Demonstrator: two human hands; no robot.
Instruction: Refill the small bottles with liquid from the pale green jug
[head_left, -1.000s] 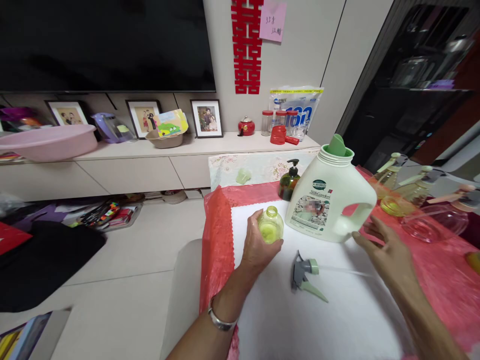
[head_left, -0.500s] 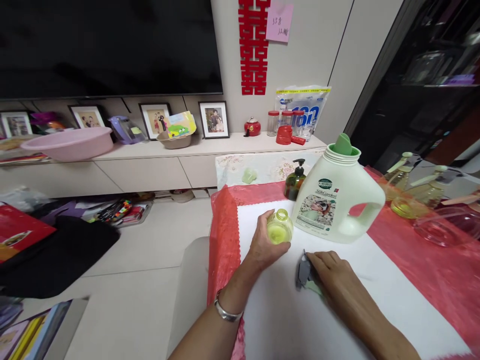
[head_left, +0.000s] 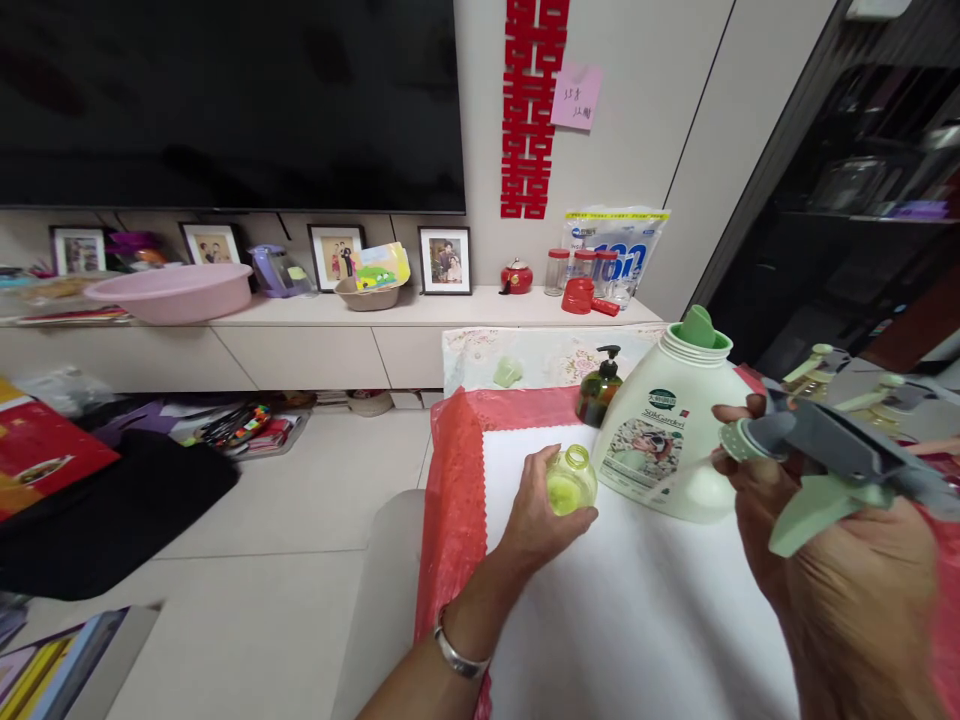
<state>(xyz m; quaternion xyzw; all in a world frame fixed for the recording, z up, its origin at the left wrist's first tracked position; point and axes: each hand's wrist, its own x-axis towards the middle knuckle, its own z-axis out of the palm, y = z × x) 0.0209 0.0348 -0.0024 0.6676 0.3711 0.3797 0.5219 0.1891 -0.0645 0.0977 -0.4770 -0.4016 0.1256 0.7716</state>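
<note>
My left hand (head_left: 538, 510) is wrapped round a small clear bottle (head_left: 571, 482) of yellow-green liquid, open at the neck, standing on the white cloth (head_left: 637, 620). My right hand (head_left: 832, 560) is raised close to the camera and grips a grey and green spray trigger head (head_left: 825, 462), whose thin clear dip tube points left towards the bottle. Just behind stands a large pale green detergent jug (head_left: 675, 425) with a green spout and a handle.
A dark green pump bottle (head_left: 598, 390) stands behind the jug on the red tablecloth (head_left: 457, 480). More spray bottles (head_left: 817, 370) sit at the right. A low cabinet (head_left: 315, 340) along the wall carries photo frames, a pink basin (head_left: 169, 292) and jars. Clutter lies on the floor at left.
My right hand moved from beside the jug handle to the spray head on the cloth, took hold of it and lifted it up near the camera. The left hand kept holding the small bottle.
</note>
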